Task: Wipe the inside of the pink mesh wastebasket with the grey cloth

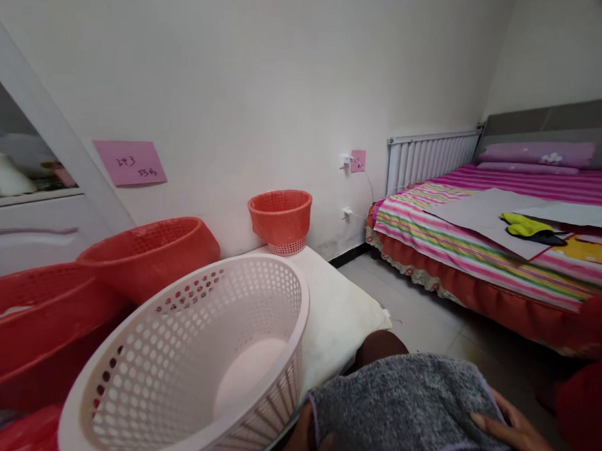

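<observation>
A dark grey, flecked cloth with lavender edging (403, 409) is spread out low in front of me; whether it is a towel or a garment I cannot tell. At its right edge, my right hand (521, 431) is closed on it, thumb on top and the other fingers partly behind. My left hand (304, 442) grips the left edge near the bottom of the view, its fingers mostly in shadow or covered by the cloth. Just left of that hand stands a large pale pink perforated basket (254, 376), with no contents visible.
Red plastic baskets (155, 252) crowd the left side. A small red basket (281, 215) sits on a white-covered surface (328, 293) against the wall. Rightward is a bed with striped bedding (430, 238), bearing cardboard sheets (481, 217) and a yellow-black glove (528, 225).
</observation>
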### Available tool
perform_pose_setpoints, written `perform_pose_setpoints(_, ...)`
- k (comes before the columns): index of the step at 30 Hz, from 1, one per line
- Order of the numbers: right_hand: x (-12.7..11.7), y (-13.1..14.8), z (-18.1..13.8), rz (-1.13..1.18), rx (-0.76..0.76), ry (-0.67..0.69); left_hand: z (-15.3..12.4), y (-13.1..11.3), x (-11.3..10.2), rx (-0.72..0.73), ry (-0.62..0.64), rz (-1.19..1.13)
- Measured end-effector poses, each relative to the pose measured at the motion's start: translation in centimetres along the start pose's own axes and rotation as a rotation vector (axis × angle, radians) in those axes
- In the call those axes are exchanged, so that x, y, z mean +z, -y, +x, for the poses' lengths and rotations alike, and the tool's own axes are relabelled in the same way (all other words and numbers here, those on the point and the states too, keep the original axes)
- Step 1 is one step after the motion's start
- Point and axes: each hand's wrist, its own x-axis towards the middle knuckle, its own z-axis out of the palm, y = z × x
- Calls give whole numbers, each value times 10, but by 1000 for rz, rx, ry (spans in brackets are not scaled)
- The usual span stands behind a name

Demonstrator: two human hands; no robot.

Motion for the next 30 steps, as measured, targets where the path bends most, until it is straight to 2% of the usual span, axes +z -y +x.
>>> perform_pose_setpoints(3, 0, -4, 7, -310, -166, -132, 4, 3, 18, 70, 40, 4)
perform_pose_setpoints(5, 10, -4, 8, -475, -270, -148, 6, -8, 33, 99, 99, 33)
perform_pose_setpoints(10, 75, -1, -5, -665, -513, 88, 2, -41, 77, 113, 350, 191)
perform_pose_setpoints(13, 101, -1, -12, -707, -514, 143, 0, -38, 92, 185, 349, 191)
perform_pose_setpoints(15, 101, -3, -11, -707, -525, 130, 1, -31, 92, 227, 320, 199)
perform_pose_setpoints(18, 85, -9, -1, -725, -565, 34, 5, -24, 85, 312, 290, 282)
perform_pose_setpoints(21, 74, -13, 5, -787, -656, -136, 8, -22, 82, 493, 319, 419)
perform_pose_setpoints(24, 82, -14, 5, -904, -818, -160, 11, -19, 92, 664, 387, 591)
perform_pose_setpoints(27, 100, -22, 11, -1041, -990, -80, 13, -12, 108, 642, 449, 729)
perform_pose_setpoints(30, 113, -41, 28, -1139, -1104, -73, 17, -2, 115, 579, 495, 766)
